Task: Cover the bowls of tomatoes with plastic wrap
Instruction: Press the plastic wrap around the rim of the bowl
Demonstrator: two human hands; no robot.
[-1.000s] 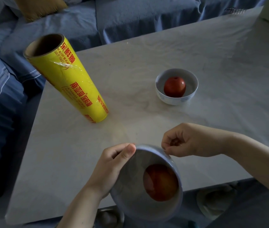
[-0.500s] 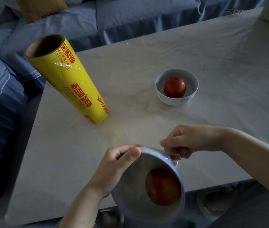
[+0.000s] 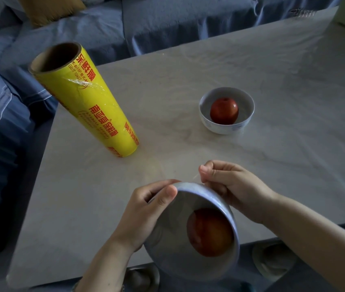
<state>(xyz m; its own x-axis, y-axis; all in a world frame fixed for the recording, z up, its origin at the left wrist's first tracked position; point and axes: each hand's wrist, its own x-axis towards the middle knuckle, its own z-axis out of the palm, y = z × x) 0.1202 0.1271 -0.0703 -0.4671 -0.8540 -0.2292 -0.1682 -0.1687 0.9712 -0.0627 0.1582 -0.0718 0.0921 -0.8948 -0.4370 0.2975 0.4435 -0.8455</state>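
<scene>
The left hand is gripping the near bowl by its left side, thumb lying over the rim and fingers curling round the outside. The bowl is being held tilted toward the camera, above the near edge of the pale worktop. A tomato is lying inside it, looking hazy under the film that is stretching across the mouth. The right hand is sitting just behind the far rim with its fingers curled, pinching a bit of that film (only a thin glint of it is showing). Well apart, further back on the worktop, the far bowl is standing uncovered with a second tomato in it. To the left, the yellow roll of plastic wrap is standing on end. A blue sofa is running along behind.
</scene>
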